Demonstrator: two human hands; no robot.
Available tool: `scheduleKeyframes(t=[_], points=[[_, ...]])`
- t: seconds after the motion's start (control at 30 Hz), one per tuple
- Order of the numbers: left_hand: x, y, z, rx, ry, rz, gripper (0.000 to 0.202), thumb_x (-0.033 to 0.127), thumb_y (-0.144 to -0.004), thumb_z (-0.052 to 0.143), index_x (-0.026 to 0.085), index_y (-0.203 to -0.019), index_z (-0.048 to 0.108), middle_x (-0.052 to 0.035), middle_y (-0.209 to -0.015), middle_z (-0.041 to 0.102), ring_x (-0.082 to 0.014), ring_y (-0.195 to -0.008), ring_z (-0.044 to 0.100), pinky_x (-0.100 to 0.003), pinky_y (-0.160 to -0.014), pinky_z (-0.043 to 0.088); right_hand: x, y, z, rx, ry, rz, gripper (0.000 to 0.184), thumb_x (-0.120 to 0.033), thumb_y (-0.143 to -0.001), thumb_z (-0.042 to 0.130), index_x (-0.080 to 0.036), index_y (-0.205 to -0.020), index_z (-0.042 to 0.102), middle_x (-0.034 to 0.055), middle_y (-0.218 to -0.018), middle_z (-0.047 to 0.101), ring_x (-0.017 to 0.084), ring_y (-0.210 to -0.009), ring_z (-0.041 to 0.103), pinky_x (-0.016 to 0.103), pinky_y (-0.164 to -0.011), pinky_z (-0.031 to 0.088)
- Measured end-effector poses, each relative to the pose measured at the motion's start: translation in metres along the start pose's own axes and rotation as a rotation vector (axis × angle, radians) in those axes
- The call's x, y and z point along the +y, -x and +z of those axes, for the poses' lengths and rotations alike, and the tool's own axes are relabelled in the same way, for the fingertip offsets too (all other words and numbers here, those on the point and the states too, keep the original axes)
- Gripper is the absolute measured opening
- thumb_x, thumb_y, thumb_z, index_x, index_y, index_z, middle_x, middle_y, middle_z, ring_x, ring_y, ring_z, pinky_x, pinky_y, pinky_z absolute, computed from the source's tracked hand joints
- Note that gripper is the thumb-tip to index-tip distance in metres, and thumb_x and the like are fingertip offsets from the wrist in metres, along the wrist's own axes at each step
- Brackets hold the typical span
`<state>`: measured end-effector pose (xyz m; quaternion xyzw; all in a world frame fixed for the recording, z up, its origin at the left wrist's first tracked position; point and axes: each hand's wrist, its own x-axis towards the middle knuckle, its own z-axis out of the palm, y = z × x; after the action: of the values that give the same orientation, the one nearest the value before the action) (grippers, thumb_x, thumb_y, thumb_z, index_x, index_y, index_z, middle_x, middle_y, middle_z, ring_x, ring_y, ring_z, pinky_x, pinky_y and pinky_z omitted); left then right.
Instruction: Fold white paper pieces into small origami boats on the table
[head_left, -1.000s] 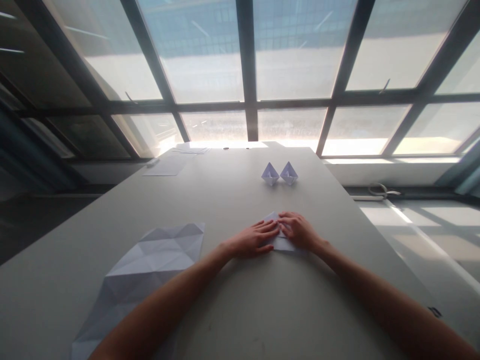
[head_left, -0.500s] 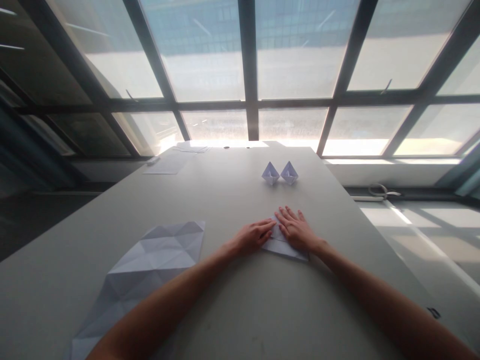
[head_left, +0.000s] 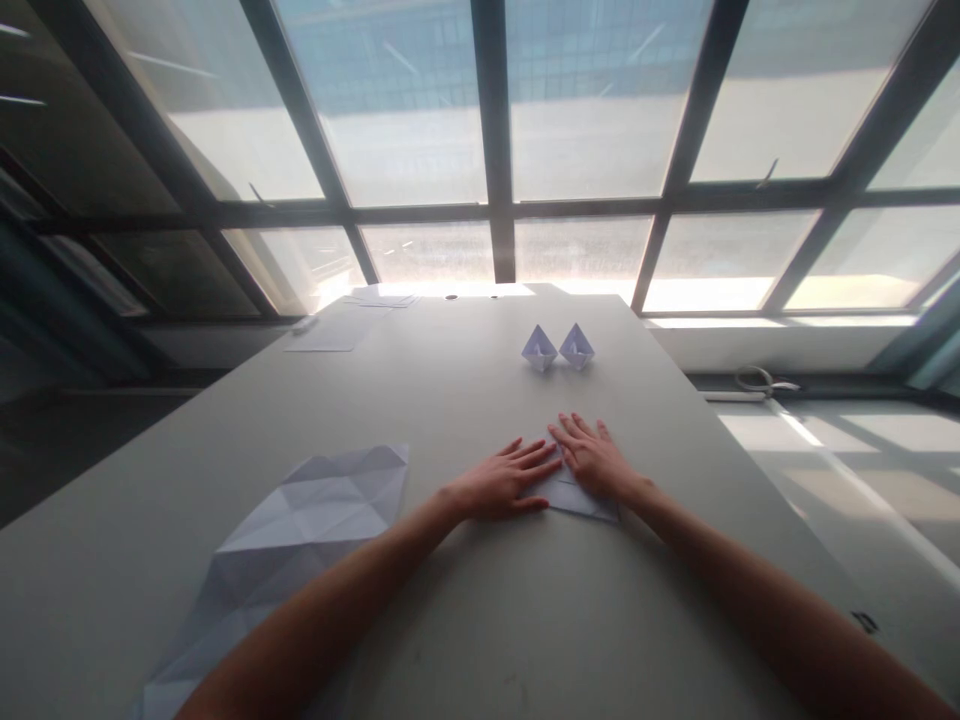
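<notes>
A folded sheet of white paper lies flat on the white table, partly covered by both hands. My left hand rests on its left side with fingers spread. On its upper right part lies my right hand, fingers stretched out and pointing away from me. The paper's lower edge shows below the hands; its top is hidden under the fingers. Beyond them stand two small folded paper boats, side by side.
To the left a large creased sheet of paper lies partly under my left forearm. Flat white sheets are at the table's far left corner. The table's right edge runs beside my right arm. Windows stand behind the table.
My left hand has opened out, its fingers now spread across the left side of the folded paper. The right hand stays almost where it was.
</notes>
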<state>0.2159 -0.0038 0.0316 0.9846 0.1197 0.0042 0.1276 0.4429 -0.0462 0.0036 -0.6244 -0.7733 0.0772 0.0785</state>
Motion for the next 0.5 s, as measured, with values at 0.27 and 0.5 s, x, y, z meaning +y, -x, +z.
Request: scheduleKeyframes(t=[0.27, 0.5], points=[[0.007, 0.002, -0.003, -0.023, 0.014, 0.071, 0.078, 0.061, -0.094, 0.044, 0.025, -0.156, 0.013, -0.0045, -0.161, 0.006, -0.026, -0.149, 0.006, -0.041, -0.121, 0.005, 0.009, -0.001, -0.001, 0.075, -0.029, -0.005, 0.048, -0.032, -0.1, 0.033, -0.026, -0.147, 0.04, 0.0088, -0.158, 0.027, 0.027, -0.147, 0.017, 0.058, -0.114, 0.013], [0.007, 0.0, -0.007, 0.06, 0.052, 0.088, 0.057, 0.053, -0.098, 0.042, 0.031, -0.15, 0.034, -0.0012, -0.156, 0.031, -0.0238, -0.145, 0.025, -0.041, -0.119, 0.018, 0.012, -0.003, 0.003, 0.127, -0.044, 0.024, 0.047, -0.034, -0.099, 0.038, -0.022, -0.144, 0.045, 0.0113, -0.156, 0.031, 0.027, -0.145, 0.021, 0.056, -0.115, 0.015]])
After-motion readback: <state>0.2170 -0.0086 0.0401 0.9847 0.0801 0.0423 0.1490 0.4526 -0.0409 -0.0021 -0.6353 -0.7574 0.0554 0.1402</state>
